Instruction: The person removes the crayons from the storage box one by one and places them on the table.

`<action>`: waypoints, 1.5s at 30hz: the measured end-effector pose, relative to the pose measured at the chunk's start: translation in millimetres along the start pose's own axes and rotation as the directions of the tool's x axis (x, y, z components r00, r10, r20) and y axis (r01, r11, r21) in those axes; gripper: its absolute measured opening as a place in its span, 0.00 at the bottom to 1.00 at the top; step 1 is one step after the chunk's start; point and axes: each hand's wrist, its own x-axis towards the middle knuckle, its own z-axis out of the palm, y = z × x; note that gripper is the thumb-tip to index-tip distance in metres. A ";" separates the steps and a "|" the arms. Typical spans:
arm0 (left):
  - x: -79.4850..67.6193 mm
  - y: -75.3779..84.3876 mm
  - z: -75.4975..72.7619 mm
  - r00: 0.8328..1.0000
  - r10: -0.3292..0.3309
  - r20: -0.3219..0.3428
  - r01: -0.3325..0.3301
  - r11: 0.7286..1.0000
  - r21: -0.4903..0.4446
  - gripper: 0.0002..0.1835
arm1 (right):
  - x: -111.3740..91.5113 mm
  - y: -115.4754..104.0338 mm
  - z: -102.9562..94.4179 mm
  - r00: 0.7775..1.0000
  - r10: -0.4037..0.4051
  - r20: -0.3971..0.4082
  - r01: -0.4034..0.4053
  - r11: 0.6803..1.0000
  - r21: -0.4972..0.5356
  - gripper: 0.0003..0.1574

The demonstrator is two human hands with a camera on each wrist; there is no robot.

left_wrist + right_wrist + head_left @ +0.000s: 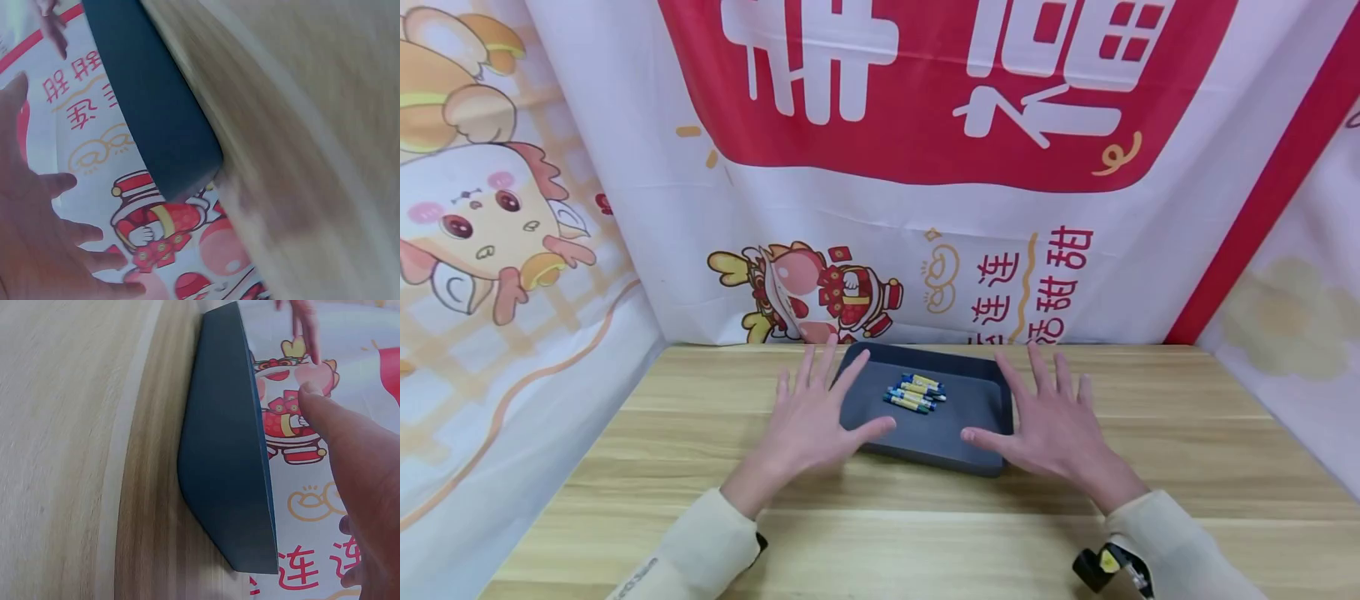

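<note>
1 dk grey tray, rectangular w/ rounded corners & low walls, sits on the table slightly askew, its far side near the back cloth. In it: 1 small bunch of crayons, lying flat side by side, approx. mid-tray, a bit twd the far left. Yellow wrappers, blue & green ends; some overlap, so can't give an exact no., maybe 5 or 6. Bare tray floor shows all round the bunch.

My 2 hands: L hand is over the tray's left side, fingers straight & spread wide, thumb pointing in twd the crayons. R hand is at the right side, same pose, fingers apart, thumb out over the near right corner. Both empty; in the wrist views a gap shows btwn each hand & the tray wall, & both are well apart from the crayons.

2 beige sleeves, 1 per arm, w/ a black device at the R cuff. Table is lt wood w/ long grain stripes. Back cloth has 1 big red panel w/ white characters, plus 1 cartoon figure low down, behind the L hand's fingertips.
</note>
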 end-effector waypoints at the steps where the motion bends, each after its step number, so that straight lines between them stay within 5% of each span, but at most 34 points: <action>1: 0.4 -1.3 -0.4 1.000 -0.011 0.004 0.011 0.999 -0.050 0.55 | 0.3 0.0 -0.2 1.000 0.002 0.000 -0.002 1.000 0.012 0.77; 4: 2.6 -5.7 -2.2 0.999 -0.043 0.017 0.046 0.969 -0.242 0.52 | 0.8 -0.1 -0.4 1.000 0.007 -0.003 -0.007 0.999 0.052 0.76; 7: 5.6 -10.5 -2.4 0.995 -0.098 0.032 0.102 0.889 -0.446 0.50 | 0.4 -0.4 0.0 1.000 0.007 -0.014 -0.005 0.995 0.100 0.73; 10: 9.0 -14.3 -0.7 0.978 -0.194 0.083 0.204 0.767 -0.608 0.51 | -0.8 -0.9 1.2 1.000 0.006 -0.021 -0.002 0.988 0.153 0.71; 16: 13.2 -23.7 5.1 0.916 -0.346 0.203 0.355 0.466 -0.810 0.52 | -1.9 -1.4 4.7 0.999 0.011 -0.036 -0.002 0.971 0.239 0.67; 19: 12.9 -29.2 9.8 0.905 -0.357 0.234 0.365 0.364 -0.857 0.49 | -1.4 -1.7 5.3 0.999 0.007 -0.042 0.005 0.955 0.295 0.64; 24: 10.3 -34.0 15.7 0.900 -0.335 0.278 0.366 0.240 -0.899 0.44 | 1.2 -3.9 2.8 0.999 0.009 -0.045 0.009 0.918 0.396 0.59; 29: 9.0 -34.2 18.7 0.907 -0.295 0.299 0.363 0.193 -0.911 0.44 | 5.8 -10.8 1.0 0.998 0.003 -0.064 0.029 0.866 0.499 0.54; 38: 9.8 -35.9 24.2 0.895 -0.304 0.328 0.394 0.192 -0.899 0.43 | 24.1 -30.1 11.0 0.999 -0.019 -0.043 0.043 0.743 0.668 0.48; 45: 9.5 -37.8 25.9 0.898 -0.290 0.330 0.393 0.198 -0.898 0.43 | 39.1 -43.4 21.7 0.999 -0.041 0.021 0.012 0.679 0.734 0.42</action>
